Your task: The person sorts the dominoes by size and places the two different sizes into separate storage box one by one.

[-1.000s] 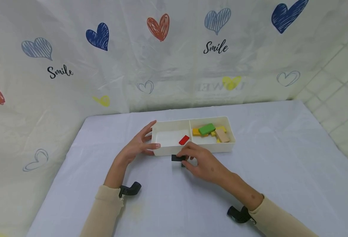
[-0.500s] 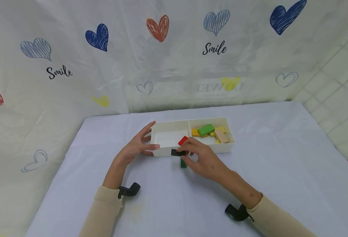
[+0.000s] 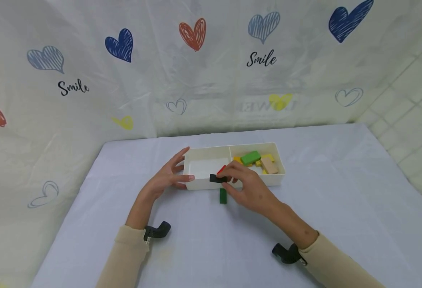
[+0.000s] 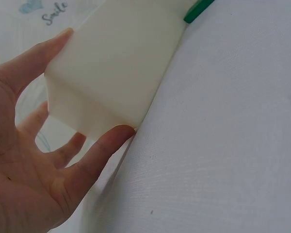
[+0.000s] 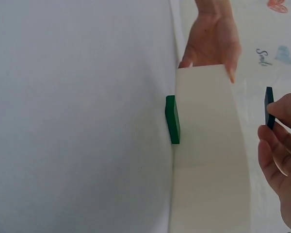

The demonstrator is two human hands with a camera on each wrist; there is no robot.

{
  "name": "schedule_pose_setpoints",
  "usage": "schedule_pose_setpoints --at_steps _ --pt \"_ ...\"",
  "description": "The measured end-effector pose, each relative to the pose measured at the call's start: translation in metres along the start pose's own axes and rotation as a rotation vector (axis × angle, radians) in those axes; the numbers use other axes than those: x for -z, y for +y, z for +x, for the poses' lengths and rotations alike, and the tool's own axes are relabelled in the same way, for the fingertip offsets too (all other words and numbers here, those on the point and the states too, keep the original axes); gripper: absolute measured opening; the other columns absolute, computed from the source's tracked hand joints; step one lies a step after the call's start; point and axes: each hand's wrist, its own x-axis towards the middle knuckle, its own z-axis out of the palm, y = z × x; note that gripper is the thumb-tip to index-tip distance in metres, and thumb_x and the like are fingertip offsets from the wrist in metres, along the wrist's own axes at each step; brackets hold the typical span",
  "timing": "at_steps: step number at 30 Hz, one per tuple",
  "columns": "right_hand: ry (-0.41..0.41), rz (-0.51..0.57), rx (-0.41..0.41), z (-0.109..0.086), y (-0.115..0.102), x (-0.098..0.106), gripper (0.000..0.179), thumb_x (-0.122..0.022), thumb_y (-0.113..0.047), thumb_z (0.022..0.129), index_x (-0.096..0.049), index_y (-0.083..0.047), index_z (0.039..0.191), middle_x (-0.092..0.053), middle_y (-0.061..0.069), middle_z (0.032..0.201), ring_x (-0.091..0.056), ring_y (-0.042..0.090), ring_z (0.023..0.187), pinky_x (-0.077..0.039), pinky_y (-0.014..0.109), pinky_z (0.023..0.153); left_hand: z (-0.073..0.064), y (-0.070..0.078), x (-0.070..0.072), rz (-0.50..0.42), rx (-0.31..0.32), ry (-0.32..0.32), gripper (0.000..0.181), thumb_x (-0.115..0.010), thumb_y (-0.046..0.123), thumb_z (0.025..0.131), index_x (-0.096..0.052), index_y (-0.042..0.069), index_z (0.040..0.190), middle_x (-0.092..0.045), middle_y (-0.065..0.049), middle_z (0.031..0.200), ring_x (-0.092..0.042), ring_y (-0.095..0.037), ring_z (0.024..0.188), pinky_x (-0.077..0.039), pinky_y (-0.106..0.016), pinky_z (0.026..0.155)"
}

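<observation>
In the head view my left hand [image 3: 170, 174] holds the left end of a white two-compartment box [image 3: 201, 184], thumb at the front corner and fingers spread round the end. The left wrist view shows this hand [image 4: 43, 150] against the box's wall [image 4: 116, 63]. My right hand [image 3: 245, 186] pinches a flat black block [image 3: 216, 178] between thumb and fingers, above the box's front edge. That dark block [image 5: 269, 108] stands apart from the box in the right wrist view. A red block [image 3: 221, 169], partly hidden by the right hand, lies in the left compartment.
A dark green block [image 3: 223, 196] stands on the white cloth just in front of the box, beside its front wall. The right compartment holds a light green block [image 3: 250, 157], a beige block [image 3: 269, 165] and several yellow and orange ones. A patterned curtain [image 3: 211, 72] hangs behind.
My right hand has raised the black block from in front of the box to its front edge, uncovering the dark green block. My left hand stays on the box.
</observation>
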Motion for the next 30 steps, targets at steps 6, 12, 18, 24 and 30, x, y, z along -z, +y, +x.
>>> schedule_pose_setpoints --at_steps 6,12,18,24,30 --pt "0.006 -0.011 -0.009 0.004 0.001 -0.002 0.026 -0.075 0.000 0.092 -0.076 -0.015 0.114 -0.067 -0.004 0.112 -0.065 0.014 0.095 -0.057 0.029 0.083 -0.001 0.001 0.000 -0.001 -0.001 -0.001 0.096 -0.083 0.026 0.088 -0.026 0.053 0.160 -0.018 -0.002 0.173 -0.029 -0.036 0.157 -0.061 -0.043 0.087" --pt "0.015 -0.033 -0.031 0.008 0.002 -0.002 0.027 -0.075 -0.001 0.092 -0.076 -0.016 0.115 -0.067 -0.004 0.111 -0.066 0.017 0.097 -0.057 0.031 0.085 0.000 0.000 0.000 0.001 0.004 -0.002 0.097 -0.084 0.027 0.088 -0.025 0.050 0.162 -0.018 -0.001 0.173 -0.030 -0.036 0.156 -0.062 -0.044 0.088" --pt "0.021 -0.031 -0.043 0.010 0.005 -0.002 0.026 -0.075 -0.001 0.093 -0.076 -0.015 0.115 -0.067 -0.002 0.111 -0.065 0.015 0.097 -0.058 0.040 0.085 0.000 0.001 0.000 -0.002 0.008 -0.001 0.097 -0.084 0.026 0.088 -0.025 0.049 0.162 -0.019 0.000 0.172 -0.030 -0.035 0.156 -0.062 -0.044 0.088" --pt "0.028 -0.028 -0.055 0.013 0.007 -0.005 0.026 -0.076 -0.001 0.092 -0.076 -0.016 0.114 -0.066 -0.001 0.111 -0.065 0.016 0.096 -0.059 0.042 0.083 -0.001 0.002 0.000 -0.002 0.000 -0.007 0.095 -0.082 0.025 0.089 -0.026 0.053 0.160 -0.018 -0.003 0.173 -0.028 -0.037 0.158 -0.062 -0.044 0.088" --pt "0.037 -0.024 -0.053 0.016 0.010 -0.007 0.025 -0.076 -0.001 0.092 -0.076 -0.015 0.113 -0.066 -0.001 0.110 -0.066 0.020 0.095 -0.058 0.038 0.082 -0.002 0.004 -0.001 0.000 0.000 -0.007 0.096 -0.081 0.025 0.089 -0.025 0.049 0.162 -0.016 -0.004 0.174 -0.026 -0.038 0.158 -0.062 -0.045 0.088"
